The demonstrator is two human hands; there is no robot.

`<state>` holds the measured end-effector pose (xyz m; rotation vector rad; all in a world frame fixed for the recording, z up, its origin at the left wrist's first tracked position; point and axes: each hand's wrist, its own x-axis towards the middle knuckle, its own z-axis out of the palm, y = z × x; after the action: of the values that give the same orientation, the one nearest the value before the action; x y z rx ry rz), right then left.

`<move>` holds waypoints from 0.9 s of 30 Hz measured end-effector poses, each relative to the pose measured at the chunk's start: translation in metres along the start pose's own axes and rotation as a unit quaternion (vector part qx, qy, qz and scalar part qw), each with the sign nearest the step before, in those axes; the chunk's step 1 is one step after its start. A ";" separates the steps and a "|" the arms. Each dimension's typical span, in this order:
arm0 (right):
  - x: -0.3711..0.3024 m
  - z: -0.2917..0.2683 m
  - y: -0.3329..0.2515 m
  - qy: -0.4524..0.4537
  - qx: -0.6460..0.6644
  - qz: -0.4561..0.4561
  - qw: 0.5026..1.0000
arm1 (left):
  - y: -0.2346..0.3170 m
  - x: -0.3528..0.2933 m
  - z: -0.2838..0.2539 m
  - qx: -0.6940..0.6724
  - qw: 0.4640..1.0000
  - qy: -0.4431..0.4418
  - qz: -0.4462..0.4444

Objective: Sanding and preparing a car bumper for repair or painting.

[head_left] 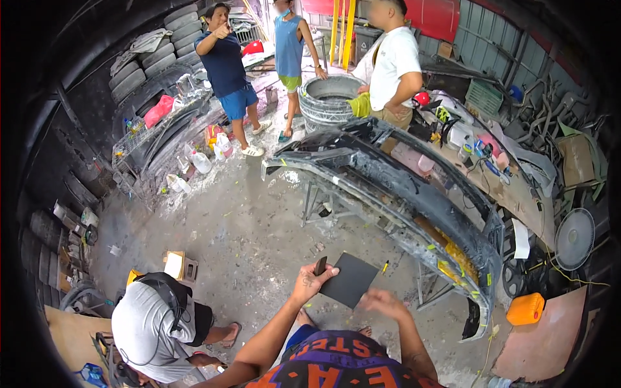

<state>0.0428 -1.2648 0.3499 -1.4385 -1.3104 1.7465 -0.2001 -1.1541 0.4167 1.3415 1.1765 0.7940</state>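
My left hand (310,283) is closed on a square, dark grey sheet of sandpaper (350,280), its thumb lying over the sheet's left corner. A small dark brown block (321,265) sticks up from the same hand. Beside the sheet's lower right edge is my right hand (386,302), smeared by motion; whether its fingers touch the sheet does not show. Ahead and to the right, a long car bumper (394,194) with grey, sanded-looking patches and bits of yellow-green tape rests on metal stands, apart from both hands.
Close at left, a person in a grey shirt (152,326) bends down. Three people stand at the back, near a large round grey tub (330,97). An orange jerrycan (525,309) and a fan (574,239) are at right. A yellow marker-like stick (385,266) lies on the floor.
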 end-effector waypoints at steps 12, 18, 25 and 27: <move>0.028 -0.020 -0.073 0.284 0.094 -0.158 0.941 | -0.001 0.068 -0.011 -0.074 0.991 -0.097 -0.049; 0.032 -0.064 -0.107 0.282 0.070 -0.279 0.915 | 0.032 0.113 0.022 -0.074 0.981 -0.168 -0.056; 0.036 -0.133 -0.169 0.283 0.010 -0.201 0.938 | 0.090 0.187 0.025 0.023 0.985 -0.136 0.104; 0.027 -0.147 -0.166 0.261 0.003 -0.169 0.950 | 0.119 0.210 0.051 0.029 0.956 -0.230 0.182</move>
<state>0.1434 -1.1250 0.4923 -1.4387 -1.1686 1.0497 -0.0720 -0.9557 0.4879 1.7093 0.5970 0.6533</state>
